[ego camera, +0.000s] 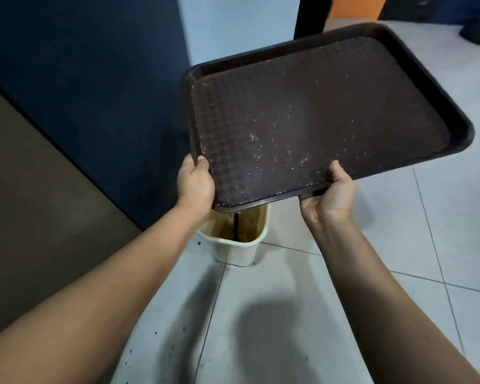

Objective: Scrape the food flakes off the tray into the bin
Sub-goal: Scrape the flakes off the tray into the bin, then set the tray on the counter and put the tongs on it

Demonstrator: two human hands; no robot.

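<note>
The brown tray (316,112) is tilted with its low near-left corner just above the cream bin (234,246), the left hand (196,182) grasping that corner and the right hand (329,192) grasping the near edge, so the flakes (261,139) lie uphill from the bin.

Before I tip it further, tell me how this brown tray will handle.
The tray probably stays stiff: held only by its near edge, it shows no sag. Likely light, since the left hand and right hand carry it by thumbs and fingers. Its textured surface may hold the flakes.
</note>
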